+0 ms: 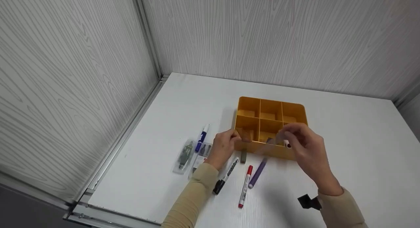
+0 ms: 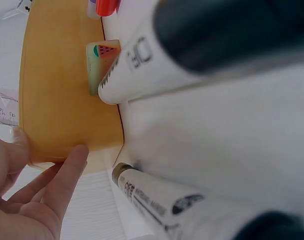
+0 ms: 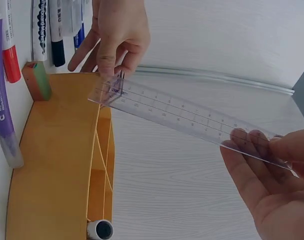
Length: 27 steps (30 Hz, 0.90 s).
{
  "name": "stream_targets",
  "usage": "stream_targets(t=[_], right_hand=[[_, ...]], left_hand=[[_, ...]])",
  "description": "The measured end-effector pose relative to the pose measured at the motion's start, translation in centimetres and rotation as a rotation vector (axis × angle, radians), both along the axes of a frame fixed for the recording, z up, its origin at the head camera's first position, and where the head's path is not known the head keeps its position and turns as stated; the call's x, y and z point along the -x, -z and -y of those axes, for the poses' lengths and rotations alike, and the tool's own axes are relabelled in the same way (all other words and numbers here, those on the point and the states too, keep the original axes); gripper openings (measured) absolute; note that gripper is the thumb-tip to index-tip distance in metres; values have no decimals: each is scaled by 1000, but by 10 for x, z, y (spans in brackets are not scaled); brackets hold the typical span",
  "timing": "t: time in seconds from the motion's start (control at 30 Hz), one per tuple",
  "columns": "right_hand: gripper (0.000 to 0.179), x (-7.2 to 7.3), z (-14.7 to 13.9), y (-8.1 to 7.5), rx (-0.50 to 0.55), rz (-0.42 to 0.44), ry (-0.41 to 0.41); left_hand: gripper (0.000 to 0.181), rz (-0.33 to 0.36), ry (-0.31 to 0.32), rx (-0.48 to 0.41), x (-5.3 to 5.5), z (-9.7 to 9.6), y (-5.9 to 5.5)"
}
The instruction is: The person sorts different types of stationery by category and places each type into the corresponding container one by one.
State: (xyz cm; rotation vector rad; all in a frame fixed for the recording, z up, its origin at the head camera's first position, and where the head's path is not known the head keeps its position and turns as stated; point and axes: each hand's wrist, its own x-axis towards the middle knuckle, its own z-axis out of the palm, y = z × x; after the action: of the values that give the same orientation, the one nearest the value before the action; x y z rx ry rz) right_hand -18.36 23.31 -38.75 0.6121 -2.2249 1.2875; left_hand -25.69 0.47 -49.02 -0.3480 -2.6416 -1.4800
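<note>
A clear plastic ruler with printed scales spans the gap between both hands, over the front of a yellow compartment box. My right hand holds one end between thumb and fingers. At the other end, by the box's near left corner, my left hand pinches the ruler's edge; its other fingers lie along the box's outer wall. A small eraser with a watermelon print stands against the box's front. One marker sticks up from the near right compartment.
Before the box lie a black whiteboard marker, a red marker and a purple one. Left of them are a blue marker, a clear package with a green item, and another package partly under my left arm.
</note>
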Motion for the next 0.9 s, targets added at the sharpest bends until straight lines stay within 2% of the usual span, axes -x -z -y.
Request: stream_targets(t=[0.17, 0.37, 0.47, 0.6, 0.77, 0.9], right_hand=[[17, 10, 13, 3, 36, -149, 40], [21, 27, 24, 23, -26, -270, 26], [21, 31, 29, 37, -95, -284, 19], [24, 30, 35, 53, -219, -270, 50], [25, 30, 40, 68, -327, -229, 51], [22, 30, 42, 75, -401, -210, 41]], left_hand=[[10, 31, -13, -7, 0, -1, 0], [10, 15, -21, -7, 1, -1, 0], [8, -24, -23, 17, 1, -1, 1], [6, -67, -12, 24, 1, -2, 3], [7, -81, -4, 26, 1, -1, 2], [10, -67, -2, 40, 0, 0, 1]])
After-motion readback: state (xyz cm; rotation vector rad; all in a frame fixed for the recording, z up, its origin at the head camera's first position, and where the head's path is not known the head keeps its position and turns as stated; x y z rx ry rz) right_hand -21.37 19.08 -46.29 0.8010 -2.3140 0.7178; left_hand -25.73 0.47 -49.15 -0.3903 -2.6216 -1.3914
